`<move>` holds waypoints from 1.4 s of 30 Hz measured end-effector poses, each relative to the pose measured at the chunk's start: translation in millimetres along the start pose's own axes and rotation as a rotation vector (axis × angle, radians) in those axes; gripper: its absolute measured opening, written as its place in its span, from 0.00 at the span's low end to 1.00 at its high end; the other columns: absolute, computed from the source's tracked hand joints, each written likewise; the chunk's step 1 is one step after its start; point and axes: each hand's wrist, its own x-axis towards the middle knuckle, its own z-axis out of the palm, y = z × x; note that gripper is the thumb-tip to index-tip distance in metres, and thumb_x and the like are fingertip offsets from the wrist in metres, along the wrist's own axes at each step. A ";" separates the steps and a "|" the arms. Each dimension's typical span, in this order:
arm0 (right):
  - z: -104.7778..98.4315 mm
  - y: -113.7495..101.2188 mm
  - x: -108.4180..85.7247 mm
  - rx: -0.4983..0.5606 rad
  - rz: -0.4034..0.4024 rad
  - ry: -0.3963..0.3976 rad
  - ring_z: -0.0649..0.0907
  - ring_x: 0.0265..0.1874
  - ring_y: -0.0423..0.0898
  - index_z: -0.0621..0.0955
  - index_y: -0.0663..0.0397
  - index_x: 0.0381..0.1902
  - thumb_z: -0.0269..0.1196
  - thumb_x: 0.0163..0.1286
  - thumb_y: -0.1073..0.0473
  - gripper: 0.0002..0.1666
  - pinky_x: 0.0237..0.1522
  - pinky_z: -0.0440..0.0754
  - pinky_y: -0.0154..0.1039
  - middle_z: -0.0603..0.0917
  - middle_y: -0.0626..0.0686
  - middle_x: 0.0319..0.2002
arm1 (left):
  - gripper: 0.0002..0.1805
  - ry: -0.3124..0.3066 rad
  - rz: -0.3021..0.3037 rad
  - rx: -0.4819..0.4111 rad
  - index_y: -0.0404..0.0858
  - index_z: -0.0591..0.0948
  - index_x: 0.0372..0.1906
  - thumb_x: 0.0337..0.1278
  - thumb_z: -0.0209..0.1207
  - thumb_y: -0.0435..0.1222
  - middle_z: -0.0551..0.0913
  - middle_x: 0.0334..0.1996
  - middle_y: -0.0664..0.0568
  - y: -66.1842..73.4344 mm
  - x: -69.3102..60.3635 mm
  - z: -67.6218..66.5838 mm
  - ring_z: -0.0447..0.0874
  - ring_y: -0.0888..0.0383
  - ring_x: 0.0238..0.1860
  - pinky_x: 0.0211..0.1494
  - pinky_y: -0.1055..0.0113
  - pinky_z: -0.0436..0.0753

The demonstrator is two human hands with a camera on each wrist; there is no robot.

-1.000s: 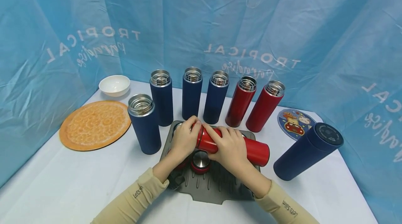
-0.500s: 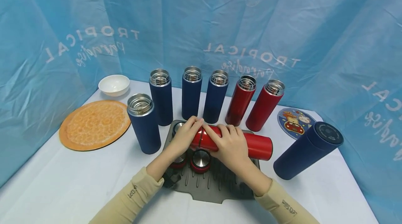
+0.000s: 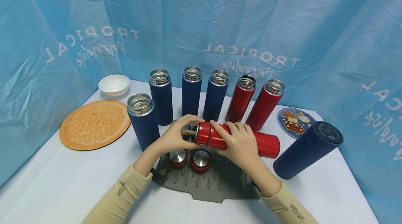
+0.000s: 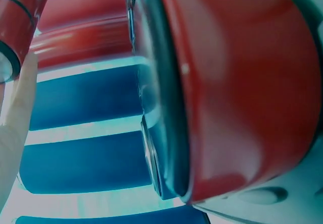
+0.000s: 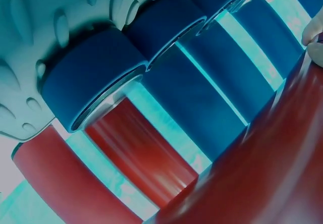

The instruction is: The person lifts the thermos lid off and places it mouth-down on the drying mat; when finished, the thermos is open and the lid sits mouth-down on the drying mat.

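Observation:
A red thermos bottle [image 3: 267,144] lies sideways in the air over a grey ribbed mat [image 3: 210,189], its lid end toward the left. My right hand [image 3: 240,143] grips its body near the lid seam. At the lid end, my left hand [image 3: 176,135] holds the thermos lid [image 3: 203,134] between fingertips and thumb. Two red lids [image 3: 177,157] lie on the mat below, metal side up. One red lid [image 4: 247,93] looms large in the left wrist view. Blue lids [image 5: 93,77] on the mat show in the right wrist view; my hands mostly hide them from above.
Blue bottles [image 3: 191,93] and red bottles [image 3: 241,100] without lids stand behind the mat. A lidded blue thermos [image 3: 306,152] stands at right, beside a round patterned mat [image 3: 293,126]. At left are a white bowl [image 3: 114,86] and an orange round mat [image 3: 94,126].
The red thermos has shifted a little to the right and tilted. My left hand's fingers have spread around the lid end, and the left forearm has moved left, uncovering a red lid on the mat.

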 end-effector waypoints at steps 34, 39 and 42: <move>7.3 -3.8 -1.9 0.028 -0.048 0.043 0.80 0.37 0.53 0.70 0.40 0.63 0.73 0.36 0.35 0.52 0.39 0.77 0.48 0.81 0.55 0.40 | 0.21 0.088 -0.250 0.089 0.39 0.71 0.56 0.63 0.53 0.45 0.78 0.16 0.50 -0.6 5.2 4.7 0.79 0.54 0.16 0.23 0.61 0.81; 7.8 -5.5 -2.1 0.027 -0.048 0.042 0.80 0.38 0.53 0.70 0.40 0.63 0.74 0.36 0.36 0.53 0.40 0.77 0.48 0.81 0.55 0.41 | 0.19 0.097 -0.250 0.092 0.37 0.75 0.43 0.67 0.46 0.50 0.76 0.11 0.49 -0.5 6.1 7.5 0.75 0.53 0.11 0.17 0.60 0.78; 8.2 -6.7 -2.3 0.032 -0.047 0.037 0.80 0.39 0.53 0.70 0.40 0.63 0.74 0.36 0.36 0.53 0.41 0.77 0.49 0.81 0.55 0.41 | 0.24 0.079 -0.299 0.061 0.35 0.74 0.39 0.67 0.42 0.53 0.76 0.10 0.48 -0.2 6.5 8.2 0.74 0.55 0.09 0.14 0.61 0.76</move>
